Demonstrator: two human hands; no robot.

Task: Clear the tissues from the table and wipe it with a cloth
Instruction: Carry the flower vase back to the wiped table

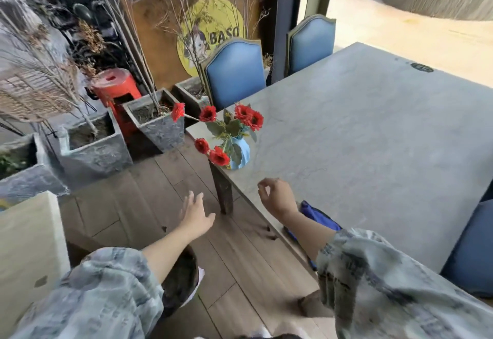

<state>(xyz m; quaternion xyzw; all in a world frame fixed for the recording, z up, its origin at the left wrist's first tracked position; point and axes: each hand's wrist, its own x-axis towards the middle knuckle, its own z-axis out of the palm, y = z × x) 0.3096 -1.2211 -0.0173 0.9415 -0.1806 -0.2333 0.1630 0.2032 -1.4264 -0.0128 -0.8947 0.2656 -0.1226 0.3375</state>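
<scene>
Four grey stone plant boxes (157, 122) stand in a row along the left side of the frame, with dry twigs growing out of them. A red stool (117, 90) sits behind them in the upper left. At the lower left is the pale corner of another table (29, 234).

Just left of the middle, the left hand (196, 217) hangs over the wooden floor (240, 266). Its fingers are spread out and straight, and it holds nothing. Below the left arm is a dark round bin (181, 282) (only part of it shows past the sleeve).

A blue vase (241, 156) with red flowers (248, 116) stands on the near left corner of the grey table (373, 130). Two blue chairs (234, 71) are pushed in at the far side, at the top middle of the frame.

The right hand (276, 196) is above the near edge of the table, a little below the vase. Its fingers are loosely curled, with finger and thumb tips near each other, and nothing shows between them.

A blue cloth (317, 217) lies on the table just to the right of the right wrist, partly hidden by the arm. No tissues show on the tabletop.

A blue cushion (472, 248) is at the lower right edge.
</scene>
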